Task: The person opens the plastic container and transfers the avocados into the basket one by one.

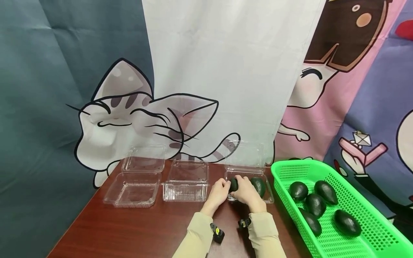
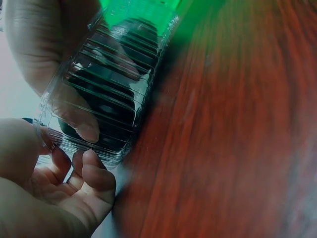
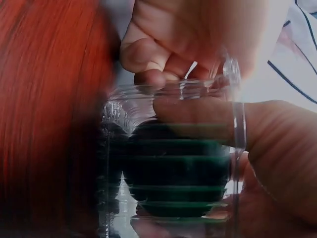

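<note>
At the right of the table stands a lidded clear plastic container (image 1: 269, 197), its lid (image 1: 246, 156) raised at the back. My right hand (image 1: 247, 192) reaches into it and grips a dark avocado (image 1: 233, 185), with the thumb (image 3: 198, 116) showing through the ribbed wall. Beside that hand a second avocado (image 1: 258, 186) lies in the container's right half. My left hand (image 1: 218, 193) is at the container's left front corner, its curled fingers (image 2: 96, 173) pinching the plastic edge. The right hand's far fingers are partly hidden.
A green basket (image 1: 287, 206) with several avocados (image 1: 315, 206) stands close on the right. Two more lidded clear containers, a left one (image 1: 137, 193) and a middle one (image 1: 185, 192), sit open on the brown table (image 1: 129, 233). A printed curtain (image 1: 232, 71) hangs behind.
</note>
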Tool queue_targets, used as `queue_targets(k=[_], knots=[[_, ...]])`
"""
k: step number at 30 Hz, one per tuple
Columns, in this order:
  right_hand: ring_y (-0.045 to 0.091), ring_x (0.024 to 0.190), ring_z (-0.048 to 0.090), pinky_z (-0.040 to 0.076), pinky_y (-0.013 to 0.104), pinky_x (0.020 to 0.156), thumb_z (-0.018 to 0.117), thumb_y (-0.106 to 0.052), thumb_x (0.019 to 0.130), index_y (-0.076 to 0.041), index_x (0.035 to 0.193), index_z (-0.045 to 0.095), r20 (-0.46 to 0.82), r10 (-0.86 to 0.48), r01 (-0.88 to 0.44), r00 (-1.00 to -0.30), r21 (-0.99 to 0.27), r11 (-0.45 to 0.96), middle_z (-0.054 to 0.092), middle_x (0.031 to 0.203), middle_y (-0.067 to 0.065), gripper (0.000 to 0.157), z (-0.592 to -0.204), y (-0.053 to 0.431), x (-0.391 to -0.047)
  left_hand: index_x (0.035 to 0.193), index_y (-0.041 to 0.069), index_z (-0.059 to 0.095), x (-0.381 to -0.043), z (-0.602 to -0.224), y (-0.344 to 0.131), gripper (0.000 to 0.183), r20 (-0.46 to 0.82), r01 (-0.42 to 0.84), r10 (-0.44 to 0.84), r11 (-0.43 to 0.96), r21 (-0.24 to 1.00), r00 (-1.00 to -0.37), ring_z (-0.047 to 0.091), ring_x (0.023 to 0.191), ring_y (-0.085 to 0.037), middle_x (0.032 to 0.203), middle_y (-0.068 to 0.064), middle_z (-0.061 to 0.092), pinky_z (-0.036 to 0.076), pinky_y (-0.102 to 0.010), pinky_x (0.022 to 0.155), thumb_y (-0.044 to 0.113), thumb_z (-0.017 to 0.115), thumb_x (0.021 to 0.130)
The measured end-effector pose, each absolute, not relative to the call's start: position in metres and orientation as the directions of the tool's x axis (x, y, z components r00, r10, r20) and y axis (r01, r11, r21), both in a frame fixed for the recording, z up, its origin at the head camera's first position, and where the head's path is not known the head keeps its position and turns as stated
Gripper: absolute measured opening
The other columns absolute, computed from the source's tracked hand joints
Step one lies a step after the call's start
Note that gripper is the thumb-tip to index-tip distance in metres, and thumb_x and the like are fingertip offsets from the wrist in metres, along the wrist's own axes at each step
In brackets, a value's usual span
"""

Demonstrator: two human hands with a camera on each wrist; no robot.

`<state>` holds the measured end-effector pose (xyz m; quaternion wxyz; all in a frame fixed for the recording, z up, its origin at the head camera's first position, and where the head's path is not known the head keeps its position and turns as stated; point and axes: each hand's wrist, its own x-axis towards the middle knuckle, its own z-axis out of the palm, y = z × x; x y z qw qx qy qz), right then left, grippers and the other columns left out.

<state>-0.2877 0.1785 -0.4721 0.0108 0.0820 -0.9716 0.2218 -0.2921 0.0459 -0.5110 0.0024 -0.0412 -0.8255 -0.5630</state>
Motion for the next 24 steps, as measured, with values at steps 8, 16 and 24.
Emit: queue_targets(k=[8, 16, 24], knots=[[0.037, 0.095, 0.057, 0.048, 0.052, 0.081, 0.082, -0.015, 0.075, 0.003, 0.131, 0.052, 0.082, -0.17, -0.188, -0.982, -0.458, 0.869, 0.054, 0.108, 0.023, 0.066, -0.478, 0.184, -0.289, 0.076, 0.012, 0.05, -0.291, -0.513, 0.046, 0.031, 0.042, 0.062, 0.065, 0.362, 0.93, -0.997, 0.044, 0.058, -0.016, 0.064, -0.001, 0.046, 0.035, -0.029, 0.056, 0.029, 0.05, 0.102], [0.035, 0.095, 0.059, 0.049, 0.051, 0.081, 0.082, -0.015, 0.075, 0.001, 0.131, 0.054, 0.129, -0.19, -0.228, -0.973, -0.445, 0.866, 0.055, 0.112, 0.022, 0.064, -0.468, 0.186, -0.286, 0.081, 0.011, 0.052, -0.292, -0.509, 0.048, 0.032, 0.033, 0.065, 0.095, 0.365, 0.929, -0.995, 0.046, 0.061, -0.016, 0.068, -0.001, 0.047, 0.036, -0.03, 0.059, 0.03, 0.043, 0.105], [0.036, 0.099, 0.059, 0.048, 0.052, 0.082, 0.083, -0.016, 0.076, -0.002, 0.135, 0.053, 0.144, -0.194, -0.239, -0.97, -0.461, 0.855, 0.054, 0.116, 0.022, 0.067, -0.459, 0.183, -0.284, 0.088, 0.01, 0.057, -0.294, -0.51, 0.045, 0.03, 0.038, 0.064, 0.08, 0.351, 0.934, -0.996, 0.049, 0.063, -0.017, 0.07, -0.003, 0.05, 0.039, -0.032, 0.06, 0.027, 0.039, 0.106]])
